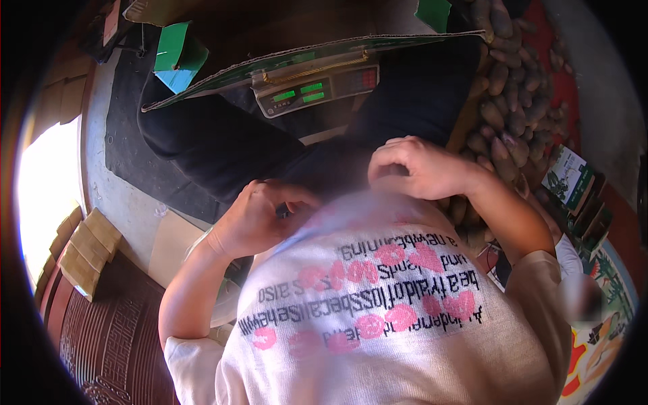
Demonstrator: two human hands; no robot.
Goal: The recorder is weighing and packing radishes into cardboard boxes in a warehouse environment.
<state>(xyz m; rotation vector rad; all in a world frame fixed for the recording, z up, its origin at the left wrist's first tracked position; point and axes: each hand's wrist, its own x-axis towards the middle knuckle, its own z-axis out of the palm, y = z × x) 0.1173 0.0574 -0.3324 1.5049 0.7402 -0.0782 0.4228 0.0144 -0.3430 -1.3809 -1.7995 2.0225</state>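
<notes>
Both hands are at the lower hem of the light knitted shirt (pixel 364 290), over the dark trousers. My left hand (pixel 260 212) is curled, with thumb and fingers brought together near the hem. A little farther off to the right, my right hand (pixel 422 169) is bent in the same way, its fingertips turned down and in. Between them runs a pale bluish blur; I cannot tell whether it is the hem or thin film. Anything in either set of fingers is hidden. Beyond the hands, between the legs, sits a digital scale (pixel 317 93) with lit green displays.
An open cardboard box (pixel 297 57) with green flaps and a yellow rope handle stands over the scale. Elongated brownish tubers (pixel 506 115) lie heaped at the right. Folded brown cartons (pixel 88 250) and a carved dark wood panel (pixel 115 331) are at the left.
</notes>
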